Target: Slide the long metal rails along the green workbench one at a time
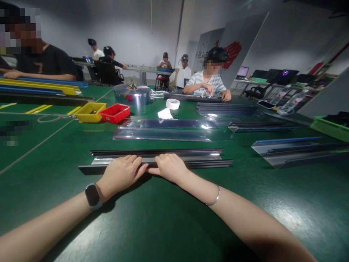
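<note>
from my far post, i judged that the work on the rail was somewhere in the middle. it lay lengthwise on the table, straight before me, and both hands were on it. a pale, shiny band showed between its two dark edges, but i could not tell if this was a separate part, nor if it was fully seated. so i could not call this piece finished.

the left hand and the right hand were close beside each other near the middle of the rail. their fingers were bent down over it, opened only as much as its body needed, with the thumbs along the near side, almost meeting. how firmly they gripped, i could not tell.

beyond the rail, and apart from it, some clear strips lay untouched by my hands. they were thin, smooth and glassy, with bright reflections. the rail looked stiff and matte, long and straight, with a shallow channel; i could not be certain of its material. farther away were a white tape roll, ring-shaped, and two small boxes, one red and one yellow, probably of plastic.
</note>
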Action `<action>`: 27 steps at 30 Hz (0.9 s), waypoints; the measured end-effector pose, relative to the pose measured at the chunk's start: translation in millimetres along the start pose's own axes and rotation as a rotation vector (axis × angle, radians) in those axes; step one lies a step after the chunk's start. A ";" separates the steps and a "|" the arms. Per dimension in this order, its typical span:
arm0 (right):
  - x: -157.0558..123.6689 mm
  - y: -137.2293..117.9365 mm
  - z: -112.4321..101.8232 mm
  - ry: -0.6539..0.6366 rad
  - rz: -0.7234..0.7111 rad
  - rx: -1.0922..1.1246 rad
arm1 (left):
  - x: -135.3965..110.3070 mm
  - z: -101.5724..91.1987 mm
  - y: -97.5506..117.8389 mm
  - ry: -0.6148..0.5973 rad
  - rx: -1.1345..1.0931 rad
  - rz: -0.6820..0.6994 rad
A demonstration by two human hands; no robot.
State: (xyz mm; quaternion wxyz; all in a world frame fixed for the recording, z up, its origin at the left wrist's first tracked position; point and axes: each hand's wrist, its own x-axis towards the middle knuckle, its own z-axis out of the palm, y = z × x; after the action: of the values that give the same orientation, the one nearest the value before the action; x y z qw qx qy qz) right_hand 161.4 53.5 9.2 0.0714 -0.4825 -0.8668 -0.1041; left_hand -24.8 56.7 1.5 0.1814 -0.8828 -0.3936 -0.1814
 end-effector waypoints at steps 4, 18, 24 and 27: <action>0.5 -0.2 1.3 -0.003 0.003 -0.016 | 0.0 -1.2 0.4 0.004 -0.011 -0.004; 1.4 -1.3 0.7 -0.003 0.019 -0.001 | -0.5 -0.1 0.2 -0.024 0.001 -0.011; -2.4 -3.7 0.6 0.028 0.037 0.052 | -1.5 0.1 1.9 0.011 -0.006 -0.028; -4.1 -7.1 0.5 0.058 0.051 0.046 | -0.9 -3.4 5.2 0.048 -0.026 -0.040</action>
State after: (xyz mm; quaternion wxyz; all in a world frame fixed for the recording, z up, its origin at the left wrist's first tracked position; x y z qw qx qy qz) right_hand 157.5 46.6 7.0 0.1102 -0.4996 -0.8539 -0.0960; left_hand -22.0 51.4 3.1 0.1756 -0.8724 -0.4044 -0.2112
